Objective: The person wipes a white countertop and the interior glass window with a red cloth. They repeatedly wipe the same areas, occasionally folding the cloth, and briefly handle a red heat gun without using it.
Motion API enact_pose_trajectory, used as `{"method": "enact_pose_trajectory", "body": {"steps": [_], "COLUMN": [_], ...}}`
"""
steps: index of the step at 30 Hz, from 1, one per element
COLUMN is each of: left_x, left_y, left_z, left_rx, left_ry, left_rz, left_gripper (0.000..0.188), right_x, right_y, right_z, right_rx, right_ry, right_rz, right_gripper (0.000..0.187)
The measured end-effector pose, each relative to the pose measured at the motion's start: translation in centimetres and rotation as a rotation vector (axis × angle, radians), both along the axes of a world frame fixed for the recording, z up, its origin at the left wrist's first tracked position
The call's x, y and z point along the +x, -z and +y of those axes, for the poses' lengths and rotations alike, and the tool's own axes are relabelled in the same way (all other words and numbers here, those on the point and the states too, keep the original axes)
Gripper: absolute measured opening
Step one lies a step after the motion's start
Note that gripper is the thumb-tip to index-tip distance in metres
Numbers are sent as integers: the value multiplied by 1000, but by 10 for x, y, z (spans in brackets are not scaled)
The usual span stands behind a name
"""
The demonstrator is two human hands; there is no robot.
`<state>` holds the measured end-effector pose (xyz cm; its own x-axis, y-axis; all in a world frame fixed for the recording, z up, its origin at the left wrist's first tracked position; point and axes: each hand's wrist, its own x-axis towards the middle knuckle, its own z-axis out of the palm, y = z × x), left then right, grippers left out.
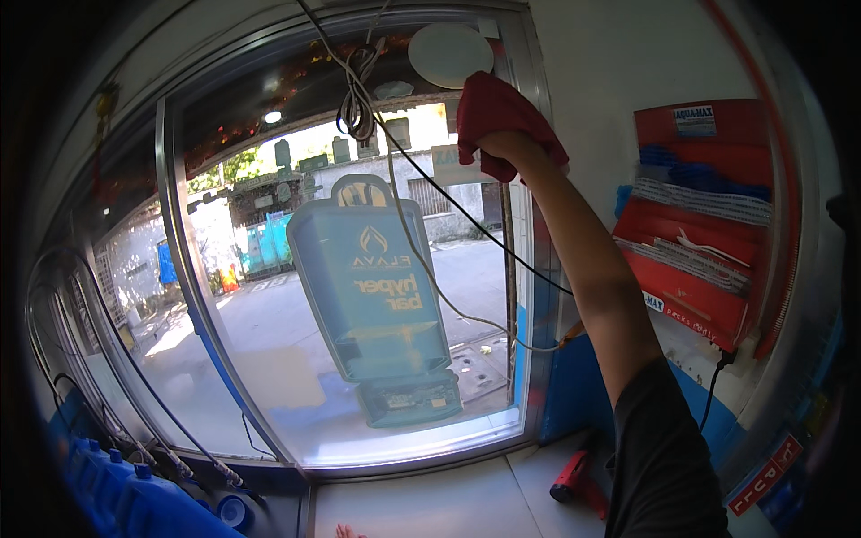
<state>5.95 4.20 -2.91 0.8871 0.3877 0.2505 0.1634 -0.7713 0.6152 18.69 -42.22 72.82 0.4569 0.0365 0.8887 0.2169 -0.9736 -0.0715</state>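
My right arm stretches up and forward, its dark sleeve low on the right. With my right hand point(505, 146) I hold a dark red cloth point(511, 108) at the upper right corner of a glass pane point(466, 296) in a metal frame. Folds of the cloth cover most of my fingers, and part of it hangs below the hand. Just left of it a pale round sticker point(451, 56) is on the glass. My left hand does not show; a small bit of skin at the lower edge is too cut off to identify.
Looped cables point(359, 99) hang across the pane, over a large blue-green sign point(372, 287). A red wall rack point(695, 224) holds packets at right. A red and black tool point(578, 484) lies on the pale tiles point(430, 502). Blue jugs point(152, 502) stand at lower left.
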Motion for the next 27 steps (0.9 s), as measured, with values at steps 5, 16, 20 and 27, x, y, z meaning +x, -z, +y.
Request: {"method": "enact_pose_trajectory", "body": {"steps": [5, 16, 20, 27], "left_x": [-2, 3, 5, 8], "left_y": [5, 18, 12, 30], "left_z": [0, 7, 1, 17], "left_rx": [-5, -2, 20, -13], "left_ry": [-11, 7, 26, 67], "left_rz": [-16, -18, -15, -30], "left_gripper": [48, 51, 50, 51], "right_x": [10, -18, -15, -41], "right_y": [6, -10, -4, 21], "right_z": [43, 10, 21, 29], "right_rx": [-129, 35, 28, 29], "right_ry": [-130, -3, 4, -49], "right_rz": [50, -62, -58, -48], "right_gripper": [68, 65, 64, 62]}}
